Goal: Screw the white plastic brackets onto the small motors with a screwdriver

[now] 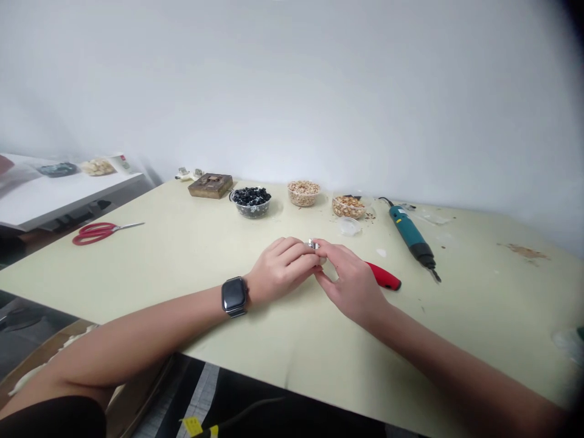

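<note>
My left hand (286,267), with a dark watch (234,295) on its wrist, is closed over a small silver and white piece (312,244) above the table. The thumb and fingertips of my right hand (354,283) pinch at the same spot, touching the left fingertips. Most of the piece is hidden by the fingers, so its kind cannot be made out. A red tool handle (384,276) shows beyond the right hand, which covers its other end.
Tubs of black pieces (252,202), pale bits (303,193) and brownish bits (348,207) stand at the back. A teal rotary tool (412,235) lies right of them. Red-handled scissors (98,232) and a brown block (210,185) are at left. The table (292,353) meets the wall.
</note>
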{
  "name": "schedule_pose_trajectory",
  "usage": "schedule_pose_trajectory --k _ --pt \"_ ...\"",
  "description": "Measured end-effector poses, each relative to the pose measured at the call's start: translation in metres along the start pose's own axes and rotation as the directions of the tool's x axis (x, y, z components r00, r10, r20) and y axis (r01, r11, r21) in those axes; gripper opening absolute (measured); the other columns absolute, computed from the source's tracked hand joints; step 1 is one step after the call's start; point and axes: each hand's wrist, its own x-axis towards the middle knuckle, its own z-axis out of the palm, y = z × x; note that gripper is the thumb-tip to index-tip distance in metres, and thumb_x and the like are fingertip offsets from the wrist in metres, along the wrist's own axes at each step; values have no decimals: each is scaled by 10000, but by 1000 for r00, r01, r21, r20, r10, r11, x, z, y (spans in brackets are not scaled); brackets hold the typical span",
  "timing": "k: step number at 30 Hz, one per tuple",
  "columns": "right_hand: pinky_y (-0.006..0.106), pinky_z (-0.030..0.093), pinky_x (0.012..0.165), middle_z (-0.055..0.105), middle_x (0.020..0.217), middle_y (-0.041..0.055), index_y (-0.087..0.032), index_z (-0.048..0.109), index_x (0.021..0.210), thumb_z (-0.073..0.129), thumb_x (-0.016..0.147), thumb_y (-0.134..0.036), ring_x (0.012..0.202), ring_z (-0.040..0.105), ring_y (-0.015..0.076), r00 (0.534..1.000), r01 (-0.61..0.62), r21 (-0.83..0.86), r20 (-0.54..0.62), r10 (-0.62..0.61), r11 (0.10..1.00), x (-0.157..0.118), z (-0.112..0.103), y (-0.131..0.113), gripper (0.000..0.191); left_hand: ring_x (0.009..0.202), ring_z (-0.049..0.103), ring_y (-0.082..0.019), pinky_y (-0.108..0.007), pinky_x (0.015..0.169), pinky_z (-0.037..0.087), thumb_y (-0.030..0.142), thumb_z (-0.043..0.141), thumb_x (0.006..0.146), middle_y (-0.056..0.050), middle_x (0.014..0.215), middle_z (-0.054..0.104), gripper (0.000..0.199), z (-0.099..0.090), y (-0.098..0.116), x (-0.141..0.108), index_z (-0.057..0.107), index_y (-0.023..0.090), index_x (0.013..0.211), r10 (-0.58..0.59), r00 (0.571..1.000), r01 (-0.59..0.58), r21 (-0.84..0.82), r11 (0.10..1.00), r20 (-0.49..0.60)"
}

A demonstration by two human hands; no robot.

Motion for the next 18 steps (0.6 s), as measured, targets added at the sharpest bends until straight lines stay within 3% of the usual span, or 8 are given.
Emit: schedule_pose_trajectory --k 6,10,18 --pt "451 567 1033 679 1323 91 -225 558 1202 541 953 -15 1242 618 260 996 78 -58 -30 -79 995 4 -3 -3 326 893 676 -179 -322 784 553 191 643 1019 -77 1007 728 100 0 1 -1 615 193 1115 -76 997 76 -68 995 2" --pt "435 571 982 652 1380 89 -208 569 1196 548 922 8 1140 594 256 998 61 -75 -8 -62 995 4 -3 -4 350 860 667 -178 -320 751 511 239 660 1022 -63 962 725 119 0 0 -2 606 188 1115 -113 994 113 -58 992 5" --pt "444 569 1001 655 1368 95 -201 568 1255 542 924 0 1143 587 259 999 39 -88 21 -38 995 0 1 -1 388 863 665 -180 -324 757 494 236 670 1015 -57 991 739 135 1 -1 -4 606 181 1120 -137 990 138 -55 989 21"
